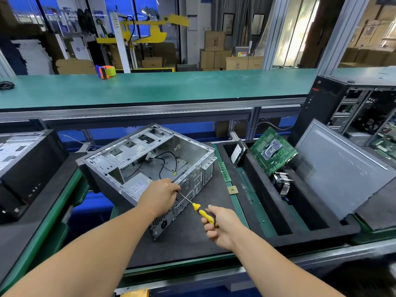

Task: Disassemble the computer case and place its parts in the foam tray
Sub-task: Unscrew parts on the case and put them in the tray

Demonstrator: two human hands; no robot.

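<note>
Left arm: bare, reaching forward from the lower left, forearm running up toward the middle of the view.
Left hand (159, 196): back of the hand facing up, fingers curled downward with their tips at the rear edge of the computer case (150, 168) — whether they pinch anything cannot be told.
Right arm: bare, reaching in from the lower right, angled up and to the left.
Right hand (221, 228): fingers curled round the yellow handle of a screwdriver (198, 209), thumb on top — knuckles turned left, wrist roughly straight.
Spacing: the two hands sit near each other, not touching.
</note>
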